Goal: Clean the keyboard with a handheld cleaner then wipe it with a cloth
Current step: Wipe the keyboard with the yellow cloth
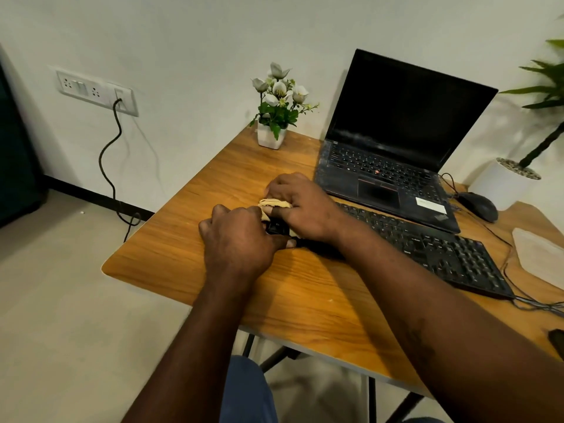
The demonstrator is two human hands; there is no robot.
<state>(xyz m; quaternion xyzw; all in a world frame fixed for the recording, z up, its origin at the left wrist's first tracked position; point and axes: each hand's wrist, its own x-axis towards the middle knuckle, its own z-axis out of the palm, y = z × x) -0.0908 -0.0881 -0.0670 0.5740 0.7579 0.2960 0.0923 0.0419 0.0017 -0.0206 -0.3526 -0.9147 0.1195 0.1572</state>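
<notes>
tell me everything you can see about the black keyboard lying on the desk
The black plastic-looking keyboard is full-size, with a number pad at its right end. It lies flat and slantwise on the wooden table, just in front of the open black laptop. Its left end is mostly hidden: the left hand grips it there, and the right hand presses a bunched yellowish cloth onto the keys. Cables trail past its right end.

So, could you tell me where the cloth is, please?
Head view: the cloth sits under the right hand at the keyboard's left end, beside the left hand.
</notes>
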